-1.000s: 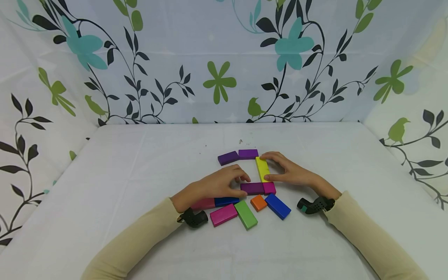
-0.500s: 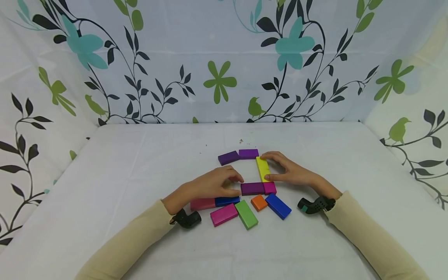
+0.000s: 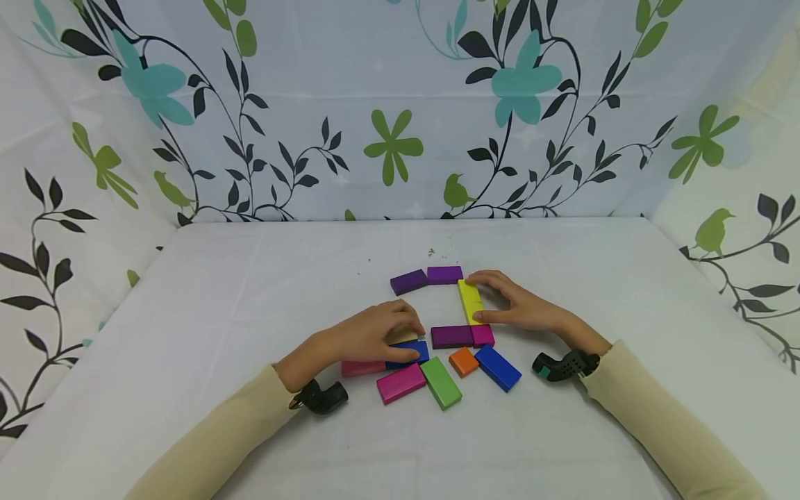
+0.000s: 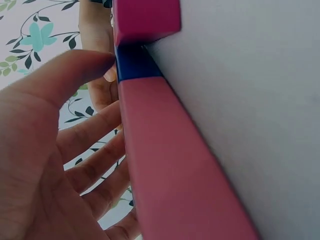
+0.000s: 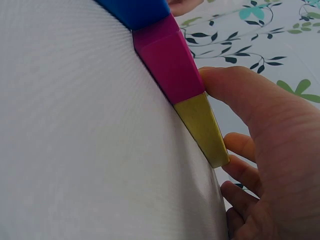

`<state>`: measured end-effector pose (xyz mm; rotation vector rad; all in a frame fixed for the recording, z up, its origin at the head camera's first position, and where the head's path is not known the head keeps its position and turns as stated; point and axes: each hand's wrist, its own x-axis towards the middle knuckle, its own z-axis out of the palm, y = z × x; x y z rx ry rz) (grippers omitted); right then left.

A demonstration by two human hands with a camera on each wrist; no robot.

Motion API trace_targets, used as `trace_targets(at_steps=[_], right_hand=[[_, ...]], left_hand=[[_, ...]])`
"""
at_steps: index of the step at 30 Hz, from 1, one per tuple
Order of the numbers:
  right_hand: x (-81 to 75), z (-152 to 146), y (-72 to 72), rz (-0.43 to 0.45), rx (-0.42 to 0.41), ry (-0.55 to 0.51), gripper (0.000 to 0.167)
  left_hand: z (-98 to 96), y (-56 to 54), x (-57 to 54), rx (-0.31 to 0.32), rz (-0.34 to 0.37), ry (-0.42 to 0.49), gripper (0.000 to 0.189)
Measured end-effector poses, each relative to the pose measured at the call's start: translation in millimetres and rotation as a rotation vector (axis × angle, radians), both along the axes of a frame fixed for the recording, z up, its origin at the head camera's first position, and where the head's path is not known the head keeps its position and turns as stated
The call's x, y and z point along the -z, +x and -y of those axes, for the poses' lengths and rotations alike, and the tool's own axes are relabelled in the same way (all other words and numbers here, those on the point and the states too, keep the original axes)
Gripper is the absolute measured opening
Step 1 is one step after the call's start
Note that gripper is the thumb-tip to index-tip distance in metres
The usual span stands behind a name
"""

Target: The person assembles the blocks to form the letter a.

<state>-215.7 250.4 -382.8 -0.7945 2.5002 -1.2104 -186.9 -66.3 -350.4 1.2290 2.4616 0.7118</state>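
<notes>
In the head view, my right hand (image 3: 515,305) holds a yellow block (image 3: 470,301) with the thumb near its near end and fingertips at its far end. This block meets a short magenta block (image 3: 482,336), beside a dark purple block (image 3: 451,337). My left hand (image 3: 369,333) is over a blue block (image 3: 406,355), thumb at its top and fingers spread beyond it. Between thumb and fingers shows part of a pale yellowish block (image 3: 403,337), mostly hidden by the hand. A pink block (image 4: 170,160) lies end to end with the blue one in the left wrist view.
Two purple blocks, one tilted (image 3: 409,282) and one straight (image 3: 444,275), lie at the back. Nearer lie a magenta block (image 3: 401,383), a green block (image 3: 441,382), an orange block (image 3: 463,362) and another blue block (image 3: 498,368). A white cloth (image 3: 281,278) covers the table.
My left hand has moved left from beside the dark purple block to the blue block, its thumb coming down there. My right hand stays on the yellow block.
</notes>
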Motion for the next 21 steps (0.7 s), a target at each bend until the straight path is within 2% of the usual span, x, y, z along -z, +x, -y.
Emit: trace_targets(at_steps=[12, 21], right_hand=[[0.5, 1.5, 1.1, 0.007, -0.003, -0.008, 0.065], [-1.1, 1.4, 1.1, -0.004, -0.003, -0.004, 0.065]], left_hand=[[7.5, 3.8, 0.0, 0.012, 0.000, -0.011, 0.027], [6.1, 7.6, -2.9, -0.021, -0.060, -0.037, 0.029]])
